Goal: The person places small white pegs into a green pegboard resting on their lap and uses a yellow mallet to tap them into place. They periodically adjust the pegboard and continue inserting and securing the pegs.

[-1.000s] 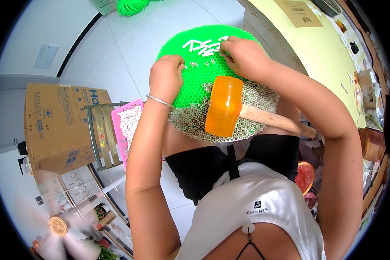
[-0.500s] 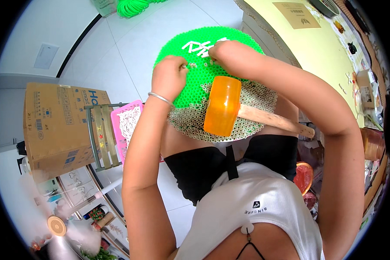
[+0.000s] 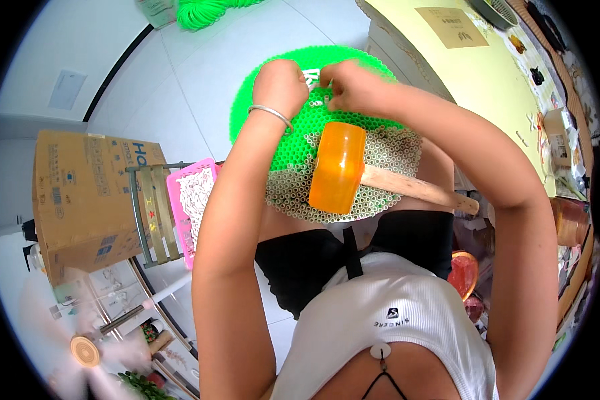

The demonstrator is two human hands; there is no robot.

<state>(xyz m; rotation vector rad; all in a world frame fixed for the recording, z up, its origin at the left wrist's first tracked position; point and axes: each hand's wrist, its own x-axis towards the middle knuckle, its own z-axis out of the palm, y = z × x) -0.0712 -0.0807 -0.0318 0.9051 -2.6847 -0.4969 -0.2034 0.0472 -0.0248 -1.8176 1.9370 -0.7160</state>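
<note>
Across my lap rests a round green honeycomb board (image 3: 293, 143), its near part packed with many short pale tubes (image 3: 293, 183). My left hand (image 3: 280, 87), with a silver bangle at the wrist, is closed over the far part, fingertips beside a small pile of white sticks (image 3: 310, 77). What it pinches is hidden. My right hand (image 3: 355, 87) hovers just right of the pile, slightly blurred, its thumb and forefinger apart. By those fingertips a few white tubes (image 3: 316, 103) stand on the board. Nearer me lies a mallet (image 3: 340, 167) with an orange head and wooden handle.
A pink basket (image 3: 173, 190) of white sticks sits on a small folding stool (image 3: 157, 213) to the left, beside a large cardboard box (image 3: 87, 200). At right runs a yellow-topped table (image 3: 447, 73). A fan (image 3: 85, 351) spins at lower left. Green cord (image 3: 203, 13) lies on the far floor.
My left hand has moved right and farther away, up to the white sticks. My right thumb and forefinger have parted. The board has shifted slightly, with the mallet still on it.
</note>
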